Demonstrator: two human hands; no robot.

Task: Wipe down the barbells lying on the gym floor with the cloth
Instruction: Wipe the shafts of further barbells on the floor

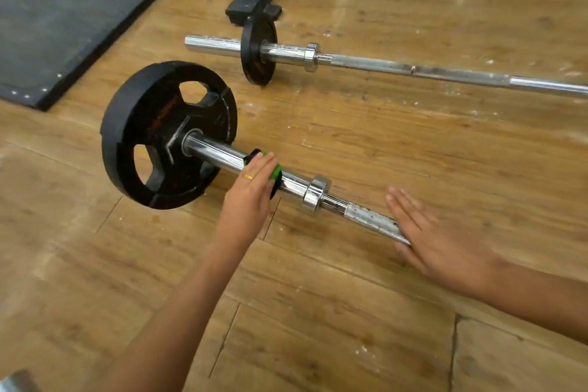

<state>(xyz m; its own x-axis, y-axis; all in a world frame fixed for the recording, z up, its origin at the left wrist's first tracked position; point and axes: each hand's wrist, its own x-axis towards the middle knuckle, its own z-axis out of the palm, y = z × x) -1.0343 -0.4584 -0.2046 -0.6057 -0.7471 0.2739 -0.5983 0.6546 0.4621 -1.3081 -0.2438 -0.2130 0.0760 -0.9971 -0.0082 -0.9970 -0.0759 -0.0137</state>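
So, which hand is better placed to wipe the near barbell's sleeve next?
Left: the left hand presses the cloth on that sleeve; the right hand lies flat on the shaft, no cloth.

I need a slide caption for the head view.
Left hand presses green cloth on near chrome barbell; right hand lies flat over its shaft.

What I can't make out

My left hand (251,188) covers most of the green and black piece (274,172) on the near barbell (222,153), so its kind is unclear. My blurred right hand (436,242) hides the shaft, and the far barbell (413,68) runs off the right edge.
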